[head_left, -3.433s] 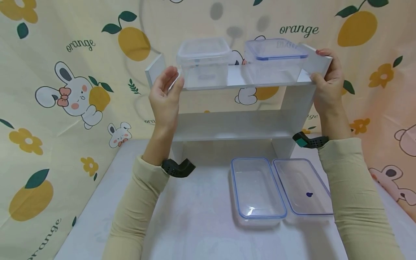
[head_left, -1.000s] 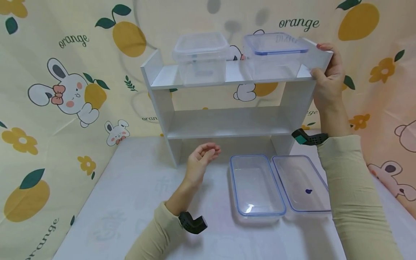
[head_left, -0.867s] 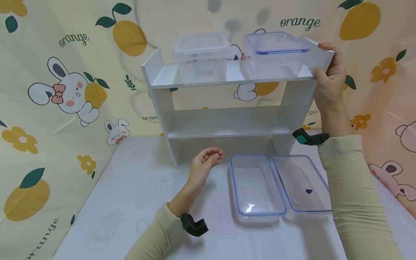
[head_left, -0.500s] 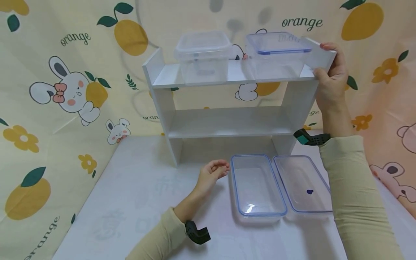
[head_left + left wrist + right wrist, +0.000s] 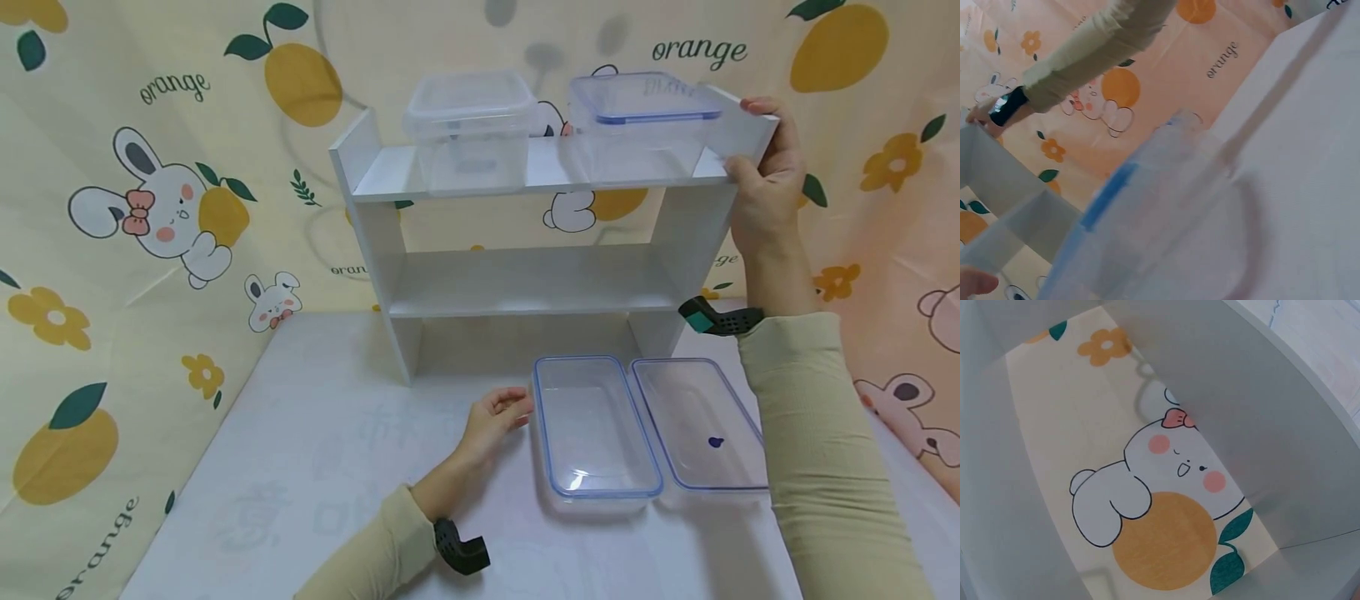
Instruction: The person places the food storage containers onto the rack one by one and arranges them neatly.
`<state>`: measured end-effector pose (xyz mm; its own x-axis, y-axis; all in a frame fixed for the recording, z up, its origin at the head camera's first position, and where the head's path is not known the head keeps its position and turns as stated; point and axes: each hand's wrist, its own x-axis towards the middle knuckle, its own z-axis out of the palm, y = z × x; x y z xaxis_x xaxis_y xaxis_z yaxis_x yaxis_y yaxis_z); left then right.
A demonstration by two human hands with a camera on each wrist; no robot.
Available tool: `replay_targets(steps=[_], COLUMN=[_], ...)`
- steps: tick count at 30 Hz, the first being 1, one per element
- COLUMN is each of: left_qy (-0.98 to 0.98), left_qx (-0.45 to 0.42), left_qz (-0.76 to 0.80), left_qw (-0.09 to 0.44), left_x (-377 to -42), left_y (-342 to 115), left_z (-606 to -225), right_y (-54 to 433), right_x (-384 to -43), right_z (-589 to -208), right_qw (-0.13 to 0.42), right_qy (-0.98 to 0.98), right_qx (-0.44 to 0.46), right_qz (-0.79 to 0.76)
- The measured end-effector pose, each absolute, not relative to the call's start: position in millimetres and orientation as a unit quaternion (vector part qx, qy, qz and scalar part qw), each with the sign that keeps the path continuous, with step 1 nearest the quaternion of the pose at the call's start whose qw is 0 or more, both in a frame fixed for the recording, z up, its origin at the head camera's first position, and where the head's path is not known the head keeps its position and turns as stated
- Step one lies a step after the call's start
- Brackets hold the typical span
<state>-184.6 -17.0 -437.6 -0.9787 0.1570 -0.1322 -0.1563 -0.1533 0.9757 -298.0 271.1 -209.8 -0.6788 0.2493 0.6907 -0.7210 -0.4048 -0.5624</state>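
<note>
In the head view my left hand (image 5: 491, 425) is beside a clear plastic food container (image 5: 596, 425) with a blue-edged lid, its loosely bent fingertips right at the left rim. The left wrist view shows that container's blue edge up close, with a fingertip (image 5: 979, 281) at the lower left. My right hand (image 5: 768, 183) grips the raised right side panel of a white shelf unit (image 5: 532, 283), thumb in front and fingers behind. A second blue-rimmed container (image 5: 701, 425) lies right of the first on the table.
On the top board stand a clear container with a pale lid (image 5: 472, 133) and one with a blue-edged lid (image 5: 645, 133). The shelf unit stands on a white-covered table (image 5: 300, 500), before a printed cloth backdrop (image 5: 172, 333). The right wrist view looks through the shelf's opening.
My left hand has come down from the shelf's upper left, then moved right and toward me to the nearer container's rim. The right hand keeps its grip on the shelf.
</note>
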Motion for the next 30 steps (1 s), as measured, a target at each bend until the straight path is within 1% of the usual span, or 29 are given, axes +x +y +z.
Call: replay_targets(steps=[7,16,26,30], left_qy=[0.657,0.671,0.676,0.666], left_qx=[-0.020,-0.038,-0.050,-0.059], left_qz=[0.741,0.718,0.709,0.710], left_qw=[0.138,0.180,0.194,0.222], left_x=[-177,-169,-164,-165], left_y=[-14,-8,-6,-8], left_z=[-449,-452,-450,-452], right_y=[271,272,272,272], right_x=[-298,-298,-298,-297], right_z=[-209,-209,-209,-209], right_qw=[0.308,0.307,0.301,0.304], right_qy=[-0.456,-0.455,-0.448,-0.452], right_qx=[0.258,0.255,0.270,0.267], right_qz=[0.794,0.796,0.797,0.795])
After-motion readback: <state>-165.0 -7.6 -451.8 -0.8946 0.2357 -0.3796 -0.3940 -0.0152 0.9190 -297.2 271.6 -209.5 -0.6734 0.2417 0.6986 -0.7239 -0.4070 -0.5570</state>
